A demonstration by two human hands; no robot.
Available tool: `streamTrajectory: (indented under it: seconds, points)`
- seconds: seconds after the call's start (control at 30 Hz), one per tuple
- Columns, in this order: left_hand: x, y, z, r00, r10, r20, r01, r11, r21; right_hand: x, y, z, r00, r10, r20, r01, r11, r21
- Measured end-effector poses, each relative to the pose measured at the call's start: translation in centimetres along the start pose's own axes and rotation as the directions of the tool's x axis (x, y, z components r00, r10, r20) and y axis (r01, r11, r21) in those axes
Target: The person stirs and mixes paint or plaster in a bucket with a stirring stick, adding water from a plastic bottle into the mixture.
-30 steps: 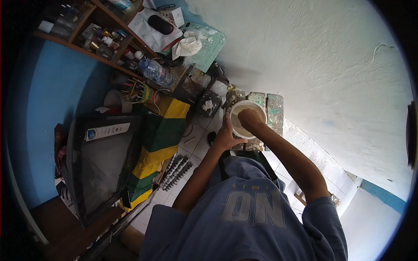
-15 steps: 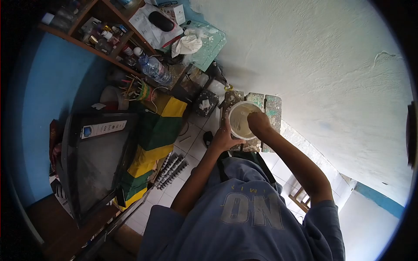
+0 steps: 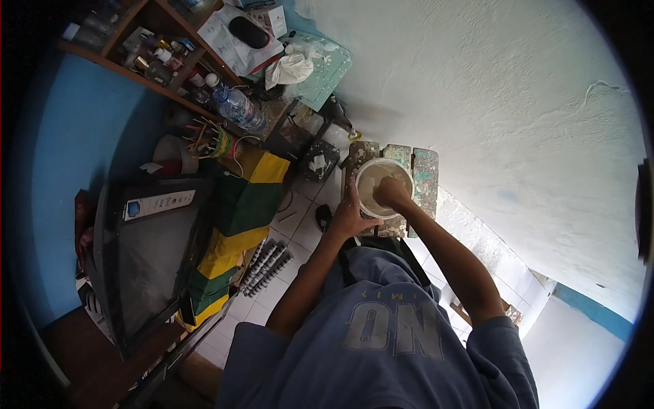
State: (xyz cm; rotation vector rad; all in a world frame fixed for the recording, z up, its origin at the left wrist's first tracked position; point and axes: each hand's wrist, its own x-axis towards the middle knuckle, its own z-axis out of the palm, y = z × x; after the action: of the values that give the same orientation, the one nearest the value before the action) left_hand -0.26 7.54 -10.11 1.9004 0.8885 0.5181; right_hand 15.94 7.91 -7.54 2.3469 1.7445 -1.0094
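Note:
A round white plastic tub [image 3: 385,161] stands on a small paint-spattered wooden stool [image 3: 426,180]. Pale, wet, cream-coloured stuff [image 3: 368,183] lies inside it. My left hand [image 3: 350,215] is wrapped round the tub's left side, fingers along the wall and thumb across the near edge. Inside the tub, over the pale stuff, is my right hand [image 3: 393,195], its fingers curled closed. Whatever those fingers grip, if anything, is hidden beneath the hand.
A rough white wall [image 3: 490,102] rises right behind the stool. To the left are a black box [image 3: 319,161], a green-and-yellow cloth [image 3: 248,198], a dark screen [image 3: 153,252], a water bottle [image 3: 238,109] and a shelf [image 3: 116,58] of small bottles.
My right hand has moved left and slightly toward me within the tub, from its right rim toward the middle. My left hand keeps its hold on the tub.

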Motion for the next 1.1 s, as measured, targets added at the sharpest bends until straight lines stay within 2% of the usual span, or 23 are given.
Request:
streamTrajectory:
  seconds: [0.03,0.13,0.23,0.33,0.43,0.63,0.73,0.77,0.87,0.97,1.1]
  points:
    - [0.0,0.1,0.0,1.000,-0.002,-0.008,0.002,1.000,0.005,0.2,0.0,0.2,0.997,0.037,-0.061,-0.034,0.998,0.049]
    - [0.0,0.5,-0.4,1.000,-0.017,-0.018,0.017,1.000,0.007,0.8,0.9,-1.3,0.990,-0.113,-0.079,0.108,0.992,-0.059]
    - [-0.1,0.7,-0.4,0.999,-0.044,-0.005,0.044,0.999,-0.019,-1.5,0.0,-5.3,0.998,-0.068,0.015,0.069,0.996,-0.049]
    - [-0.2,0.6,-0.2,0.999,-0.054,0.005,0.054,0.998,-0.021,-1.8,0.4,-4.8,0.992,-0.106,0.070,0.120,0.962,-0.244]
    - [-0.2,0.4,-0.1,0.998,-0.056,0.007,0.056,0.998,-0.019,-0.6,1.3,-1.0,0.980,-0.171,-0.103,0.130,0.938,-0.320]
    - [-0.3,0.2,-0.2,0.997,-0.065,0.029,0.065,0.998,-0.007,-0.2,0.4,0.3,0.913,-0.389,-0.124,0.328,0.880,-0.344]
    - [0.0,0.2,-0.3,0.997,-0.065,0.053,0.067,0.997,-0.042,-0.9,0.6,0.4,0.846,-0.523,-0.105,0.468,0.823,-0.323]
    - [0.0,0.1,-0.2,0.997,-0.060,0.038,0.061,0.998,-0.021,-1.2,0.7,0.5,0.869,-0.492,-0.057,0.448,0.831,-0.330]
    - [-0.1,0.2,-0.3,0.998,-0.065,0.024,0.065,0.998,0.000,-1.4,2.6,0.8,0.825,-0.563,0.053,0.553,0.782,-0.288]
    - [0.0,0.3,-0.6,0.999,-0.034,0.006,0.034,0.999,-0.004,-3.0,2.8,-2.0,0.835,-0.550,0.018,0.523,0.783,-0.338]
    - [-0.1,0.1,-0.3,1.000,-0.021,-0.009,0.020,1.000,-0.018,-2.7,1.4,-5.1,0.929,-0.371,-0.016,0.336,0.858,-0.389]
